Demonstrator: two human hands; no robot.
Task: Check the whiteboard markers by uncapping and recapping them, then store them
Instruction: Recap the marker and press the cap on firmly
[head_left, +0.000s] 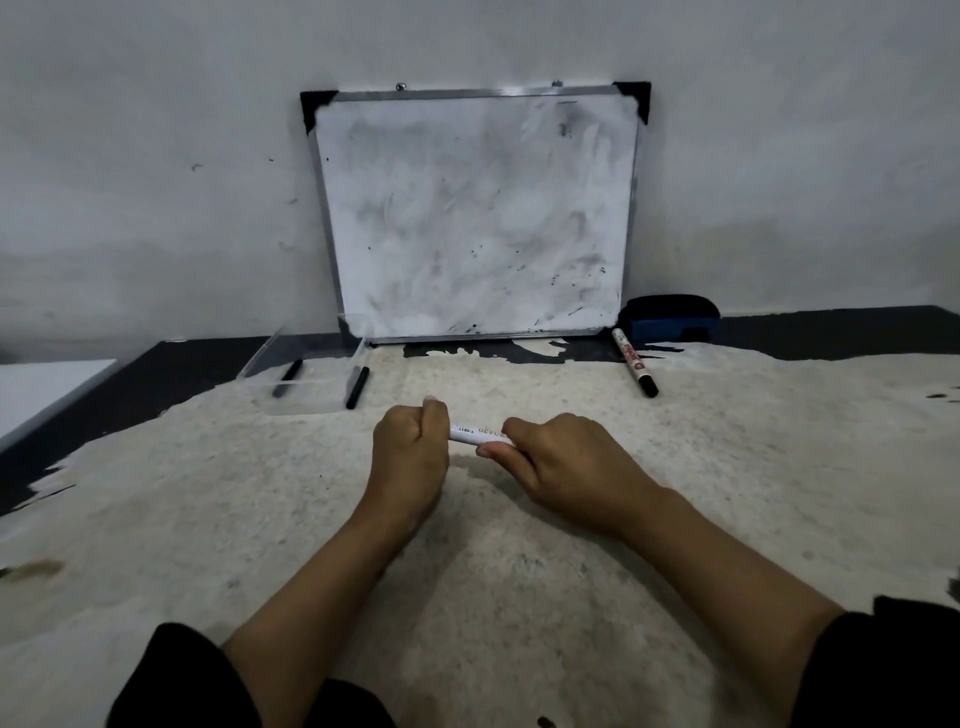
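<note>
A white whiteboard marker (475, 434) lies level between both hands above the middle of the table. My left hand (410, 449) is closed in a fist around its left end, which is hidden inside the fist. My right hand (566, 462) pinches the right part of the barrel. Another white marker with a black cap (635, 362) lies at the right, in front of the eraser. A clear plastic tray (306, 382) stands at the left with two black markers (287, 378) (357, 387) in it.
A smudged whiteboard (475, 213) leans against the wall at the back. A dark blue eraser (670, 318) sits to its right. A pale mottled cloth (493, 571) covers most of the dark table. A white surface (36, 395) lies at the far left.
</note>
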